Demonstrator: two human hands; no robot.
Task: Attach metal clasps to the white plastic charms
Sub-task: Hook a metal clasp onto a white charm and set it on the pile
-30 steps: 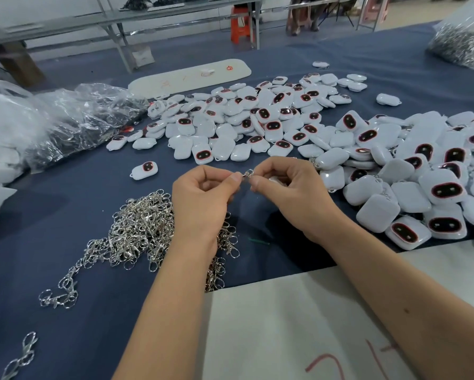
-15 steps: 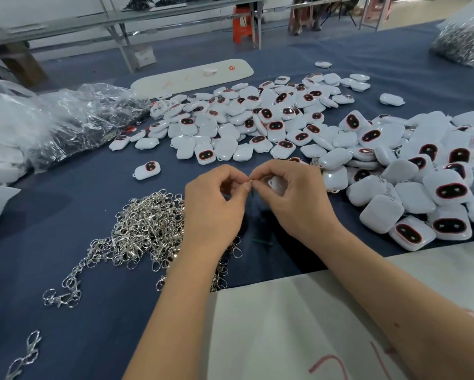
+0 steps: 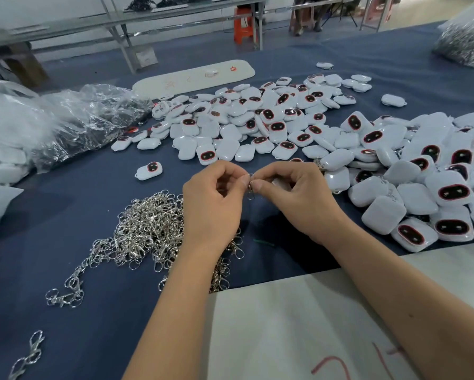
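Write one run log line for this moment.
left hand: pinches clasp | right hand: pinches clasp, charm in palm | step: attaching | clasp pile: under left wrist

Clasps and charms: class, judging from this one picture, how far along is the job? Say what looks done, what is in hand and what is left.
Done: a few charms in the right-hand pile seem to carry metal rings, though most are hard to judge. In hand: the left hand and right hand pinch one clasp between their fingertips; a white charm shows only partly behind the right hand. Left: a heap of loose clasps and the middle spread of charms.
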